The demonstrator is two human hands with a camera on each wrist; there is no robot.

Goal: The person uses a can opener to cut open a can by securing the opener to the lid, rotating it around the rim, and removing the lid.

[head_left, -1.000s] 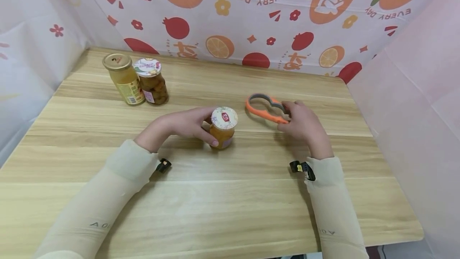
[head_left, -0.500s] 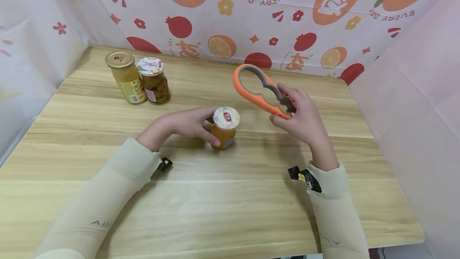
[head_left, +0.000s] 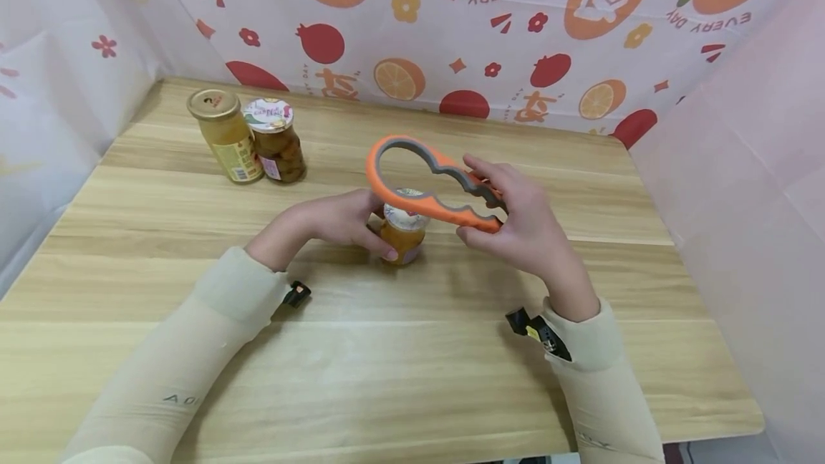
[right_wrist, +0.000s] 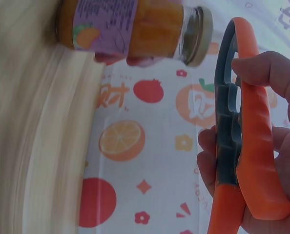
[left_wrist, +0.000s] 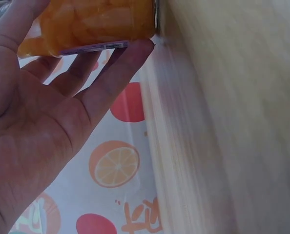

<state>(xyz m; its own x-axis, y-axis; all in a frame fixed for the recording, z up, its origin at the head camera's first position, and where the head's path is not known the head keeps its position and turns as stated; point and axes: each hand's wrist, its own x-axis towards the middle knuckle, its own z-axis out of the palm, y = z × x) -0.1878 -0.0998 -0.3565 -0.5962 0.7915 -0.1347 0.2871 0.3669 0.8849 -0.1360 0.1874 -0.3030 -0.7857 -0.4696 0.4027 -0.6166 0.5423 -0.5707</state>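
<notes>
My left hand [head_left: 351,222] holds a glass jar of orange fruit [head_left: 401,240] upright on the table, thumb and fingers around its side. In the left wrist view the fingers lie along the jar [left_wrist: 98,22]. My right hand [head_left: 518,217] grips an orange and grey jar opener [head_left: 451,215] by its handles, raised above the table. The opener's wide loop hangs over the jar and hides part of its patterned lid [head_left: 404,218]. From the right wrist view, the opener [right_wrist: 255,141] stands apart from the jar's metal lid [right_wrist: 202,36].
At the back left of the wooden table [head_left: 361,364] stand a tall jar with a gold lid [head_left: 225,138] and a shorter jar of dark fruit [head_left: 277,142], side by side. A fruit-printed cloth [head_left: 451,41] hangs behind the table.
My right hand has lifted the jar opener off the table and carried it left until its loop is over the jar. The left hand has stayed on the jar.
</notes>
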